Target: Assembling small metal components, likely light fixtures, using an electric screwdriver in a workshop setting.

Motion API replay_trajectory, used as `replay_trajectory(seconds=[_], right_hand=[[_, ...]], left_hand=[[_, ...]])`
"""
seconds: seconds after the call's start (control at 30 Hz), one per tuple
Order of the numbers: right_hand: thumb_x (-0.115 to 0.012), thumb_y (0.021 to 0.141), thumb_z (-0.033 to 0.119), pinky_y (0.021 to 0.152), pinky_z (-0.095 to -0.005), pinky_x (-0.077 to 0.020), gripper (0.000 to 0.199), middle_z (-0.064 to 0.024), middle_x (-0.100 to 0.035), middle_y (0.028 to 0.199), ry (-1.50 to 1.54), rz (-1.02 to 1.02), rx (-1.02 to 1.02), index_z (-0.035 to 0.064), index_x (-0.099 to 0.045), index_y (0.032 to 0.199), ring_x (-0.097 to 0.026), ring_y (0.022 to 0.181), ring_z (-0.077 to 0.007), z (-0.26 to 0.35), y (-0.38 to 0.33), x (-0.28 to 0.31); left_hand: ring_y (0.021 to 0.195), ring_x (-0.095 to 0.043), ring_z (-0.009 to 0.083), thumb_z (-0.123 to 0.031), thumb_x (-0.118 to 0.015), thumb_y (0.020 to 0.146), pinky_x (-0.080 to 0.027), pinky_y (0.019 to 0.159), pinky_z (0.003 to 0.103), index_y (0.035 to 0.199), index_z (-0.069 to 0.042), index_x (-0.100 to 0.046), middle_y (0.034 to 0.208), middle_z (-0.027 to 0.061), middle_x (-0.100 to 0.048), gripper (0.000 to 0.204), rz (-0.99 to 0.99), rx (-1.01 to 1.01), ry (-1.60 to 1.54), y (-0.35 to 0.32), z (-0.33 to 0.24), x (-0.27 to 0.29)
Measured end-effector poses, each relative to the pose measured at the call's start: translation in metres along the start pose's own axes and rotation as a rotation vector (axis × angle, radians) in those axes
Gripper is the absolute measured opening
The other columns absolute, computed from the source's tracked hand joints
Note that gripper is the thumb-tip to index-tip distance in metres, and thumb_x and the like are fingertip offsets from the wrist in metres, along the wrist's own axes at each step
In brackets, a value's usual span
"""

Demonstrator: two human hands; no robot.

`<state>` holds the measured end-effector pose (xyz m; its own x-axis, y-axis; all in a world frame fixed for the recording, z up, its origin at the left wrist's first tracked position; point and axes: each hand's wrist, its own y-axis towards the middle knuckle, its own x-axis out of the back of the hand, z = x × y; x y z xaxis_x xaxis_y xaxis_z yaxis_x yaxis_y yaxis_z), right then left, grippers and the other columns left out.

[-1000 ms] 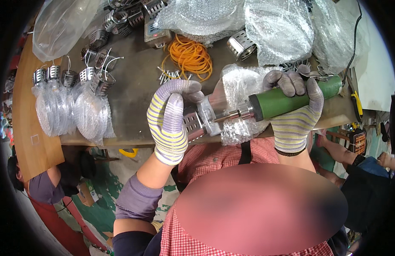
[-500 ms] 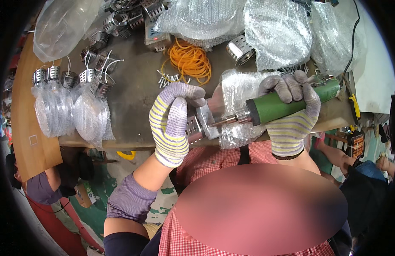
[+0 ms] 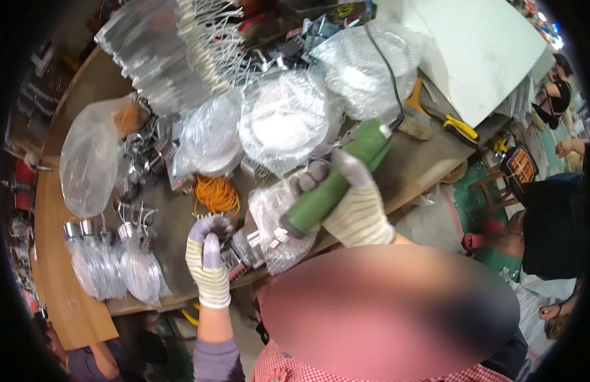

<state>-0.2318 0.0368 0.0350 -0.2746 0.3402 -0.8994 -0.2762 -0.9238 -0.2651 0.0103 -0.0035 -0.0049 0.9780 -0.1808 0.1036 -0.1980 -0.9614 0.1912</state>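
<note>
The left hand [image 3: 209, 264] pinches a slotted metal holder [image 3: 230, 260] with its fingers; the right hand [image 3: 358, 213] wraps its fingers around a green power tool [image 3: 319, 207] above the tabletop [image 3: 412, 175].

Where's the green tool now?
In the head view, the green tool is right of centre, held in the right hand, below and left of the yellow-handled tool.

I'm watching the green electric screwdriver [image 3: 317, 207] slanting, its dark front end pointing down and left. Just left of that screwdriver, a bubble-wrapped piece [image 3: 269, 219] is sitting crinkled; farther left, a slotted metal cylinder [image 3: 230, 260] is tilting.
</note>
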Motion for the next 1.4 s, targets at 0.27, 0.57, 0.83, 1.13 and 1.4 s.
replay_trajectory(seconds=[0.27,0.57,0.83,1.13,1.4], right_hand=[[-0.055,0.093,0.026,0.069,-0.0357,-0.0577,0.036,-0.0146,-0.063,0.097,-0.951,-0.087,0.659,0.0026,-0.052,0.120,-0.069,0.084,-0.0311,0.167,0.000,0.034],[-0.065,0.085,0.024,0.097,-0.0492,-0.0468,0.062,-0.0258,-0.060,0.124,-2.293,-0.585,0.793,0.0074,-0.047,0.142,-0.057,0.114,-0.0434,0.227,0.060,0.075],[-0.070,0.086,0.038,0.080,-0.0427,-0.0513,0.039,-0.0170,-0.066,0.092,-2.029,0.044,1.284,0.0004,-0.067,0.097,-0.063,0.085,-0.0337,0.098,-0.019,-0.020],[-0.066,0.084,0.044,0.062,-0.0412,-0.0508,0.035,-0.0124,-0.064,0.070,-2.298,0.516,1.072,0.0089,-0.060,0.085,-0.065,0.068,-0.0306,-0.032,0.014,-0.039],[-0.075,0.071,0.018,0.062,-0.0406,-0.0502,0.033,-0.0102,-0.059,0.070,-1.911,0.826,1.079,0.0059,-0.061,0.099,-0.063,0.068,-0.0291,-0.056,-0.023,-0.053]], left_hand=[[0.098,-0.056,0.0362,-0.024,-0.078,0.067,-0.046,0.089,0.044,0.138,-0.003,-0.050,0.107,0.0171,-0.059,0.079,0.479,-0.320,0.913,-0.004,-0.057,0.016],[0.091,-0.058,0.0351,-0.026,-0.079,0.065,-0.047,0.082,0.044,0.140,-0.003,-0.048,0.095,0.0155,-0.061,0.084,0.534,-0.272,1.104,-0.002,-0.052,0.011],[0.091,-0.058,0.0368,-0.024,-0.079,0.066,-0.048,0.080,0.044,0.138,0.003,-0.047,0.097,0.0171,-0.062,0.084,0.455,-0.383,1.078,-0.014,-0.041,0.011],[0.088,-0.056,0.0329,-0.015,-0.080,0.061,-0.047,0.075,0.044,0.137,0.003,-0.045,0.103,0.0151,-0.060,0.086,0.251,-0.613,1.197,-0.028,-0.040,0.002],[0.088,-0.058,0.0389,-0.012,-0.083,0.063,-0.049,0.076,0.047,0.135,0.002,-0.041,0.105,0.0176,-0.060,0.085,-0.051,-0.703,0.919,-0.039,0.006,0.018]])
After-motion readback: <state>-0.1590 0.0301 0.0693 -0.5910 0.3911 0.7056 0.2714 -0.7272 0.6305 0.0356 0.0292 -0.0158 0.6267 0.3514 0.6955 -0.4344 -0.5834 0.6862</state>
